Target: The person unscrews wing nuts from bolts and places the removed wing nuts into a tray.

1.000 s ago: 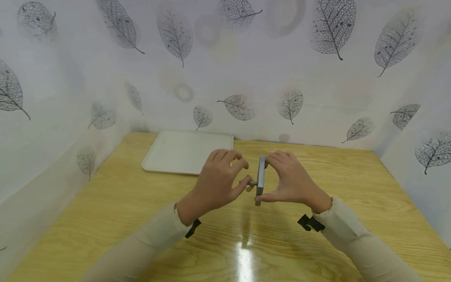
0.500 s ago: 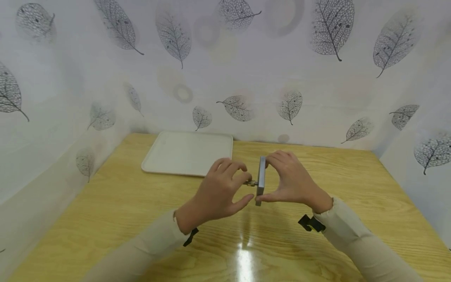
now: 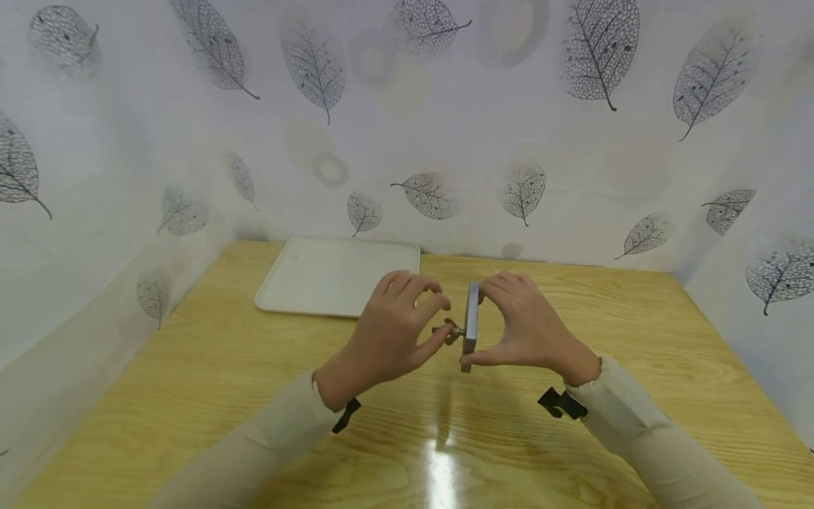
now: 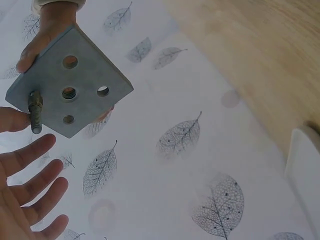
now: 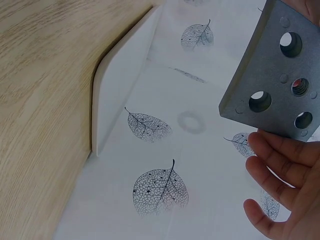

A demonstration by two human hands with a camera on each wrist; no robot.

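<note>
A square grey metal plate (image 3: 471, 318) with several round holes stands upright above the table, its edge toward the head camera. My right hand (image 3: 524, 322) grips it by opposite edges between thumb and fingers. From its left face, near one corner, a threaded bolt (image 4: 36, 122) sticks out with a brass-toned wing nut (image 3: 453, 332) on it. Beside the bolt is my left hand (image 3: 397, 325), its thumb touching the nut or bolt. In the left wrist view its fingers are spread loosely, with a gap between index finger and bolt. The right wrist view shows the plate's other face (image 5: 277, 80).
A shallow white tray (image 3: 337, 276) lies at the back left of the wood-grain table (image 3: 610, 318). Pale cloth walls (image 3: 458, 141) printed with leaves rise behind the table and at both sides.
My left hand dipped, its index finger over the wing nut and its thumb below, then came back up with the thumb at the nut. The wing nut has turned. My right hand and the plate stay still.
</note>
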